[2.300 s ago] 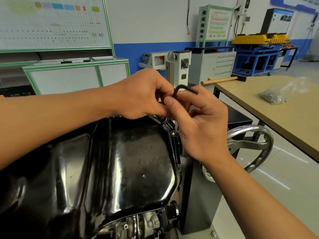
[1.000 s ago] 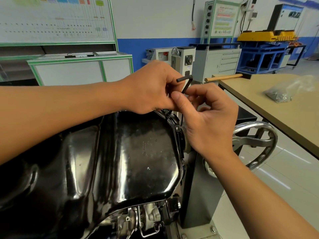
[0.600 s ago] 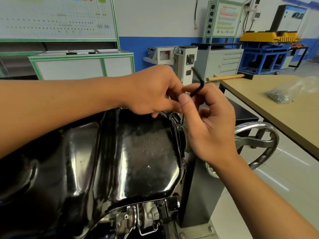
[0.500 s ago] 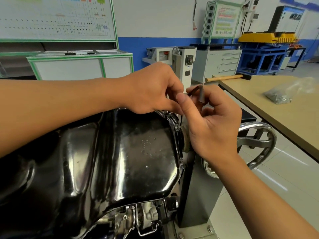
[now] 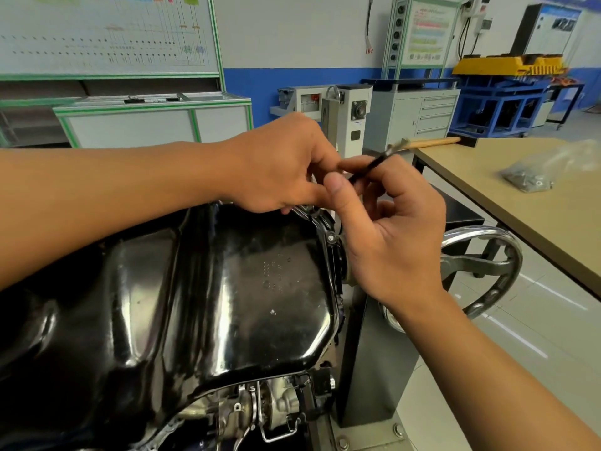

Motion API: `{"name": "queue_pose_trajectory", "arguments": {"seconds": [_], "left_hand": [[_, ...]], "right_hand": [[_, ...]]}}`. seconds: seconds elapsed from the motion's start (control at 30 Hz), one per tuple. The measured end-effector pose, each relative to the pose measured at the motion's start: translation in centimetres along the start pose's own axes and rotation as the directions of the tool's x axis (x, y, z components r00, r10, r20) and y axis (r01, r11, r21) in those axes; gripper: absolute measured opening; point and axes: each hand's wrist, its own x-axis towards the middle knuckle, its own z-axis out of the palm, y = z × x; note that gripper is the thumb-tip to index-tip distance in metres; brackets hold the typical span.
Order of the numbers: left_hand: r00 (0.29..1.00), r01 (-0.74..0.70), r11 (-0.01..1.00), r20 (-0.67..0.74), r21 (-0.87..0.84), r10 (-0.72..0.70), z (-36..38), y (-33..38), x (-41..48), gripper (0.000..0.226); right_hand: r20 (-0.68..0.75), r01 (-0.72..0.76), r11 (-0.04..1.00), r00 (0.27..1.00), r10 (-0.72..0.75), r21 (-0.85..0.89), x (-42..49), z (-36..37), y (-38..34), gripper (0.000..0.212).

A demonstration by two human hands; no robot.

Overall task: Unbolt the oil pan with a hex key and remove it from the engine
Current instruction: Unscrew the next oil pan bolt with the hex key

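- Room: a workshop with a white wall and a blue band (image 5: 292, 79) along its lower part. A green-framed training board (image 5: 107, 30) hangs at upper left, and a grey drawer cabinet (image 5: 419, 115) stands at the back.
- Floor (image 5: 520, 336): pale grey tile. A strip of it shows between the stand and the bench (the only open lane in view).
- Workbench (image 5: 553, 222): tan top on the right, with its near edge running diagonally toward the camera. A clear plastic bag (image 5: 533, 177) of small hardware lies on it, and a wooden handle (image 5: 432, 143) lies at its far corner.
- Oil pan (image 5: 227, 288): glossy black, seated on the engine with its sump face upward, filling the lower left. A bolt (image 5: 331, 237) sits in its right flange, just beside the right palm.
- Engine parts (image 5: 276, 405): metal fittings show under the pan's near edge.
- Stand post (image 5: 367, 369): a dark column just right of the pan.
- Handwheel (image 5: 510, 252): chrome, between the post and the workbench, partly behind the right wrist.
- Hex key (image 5: 374, 164): a slim dark rod over the pan's far right corner, tilted up and to the right (its upper end is blurred).
- Right hand (image 5: 390, 236): thumb and forefinger pinch the hex key.
- Left hand (image 5: 286, 164): knuckles up and fingers curled at the same corner, close against the right thumb. Its fingertips are hidden, so I cannot tell whether it grasps the key.
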Motion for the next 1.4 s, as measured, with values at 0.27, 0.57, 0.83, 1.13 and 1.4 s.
{"name": "queue_pose_trajectory", "arguments": {"seconds": [0.27,0.57,0.83,1.13,1.4], "left_hand": [[0.997,-0.052,0.999,-0.053,0.006,0.052,0.4,-0.5,0.5,0.019],[0.999,-0.005,0.999,0.035,-0.042,0.007,0.2,-0.3,0.1,0.018],[0.997,0.008,0.978,0.071,0.208,-0.024,0.5,-1.3,0.8,0.013],[0.990,0.027,0.951,0.126,0.309,-0.069,0.5,-1.3,0.9,0.015],[0.965,0.049,0.929,0.223,0.367,-0.139,0.4,-1.1,0.9,0.018]], "right_hand": [[-0.036,-0.026,0.999,0.999,0.027,0.026,0.2,0.0,0.2,0.007],[0.046,-0.043,0.999,0.998,0.042,0.020,0.1,0.0,0.2,0.012],[0.027,-0.058,0.998,0.998,0.057,0.003,0.1,0.1,0.1,0.010],[0.005,-0.073,0.997,0.997,0.073,0.013,0.0,0.1,0.2,0.013],[0.050,-0.053,0.998,0.997,0.052,0.028,0.0,0.0,0.4,0.012]]}}
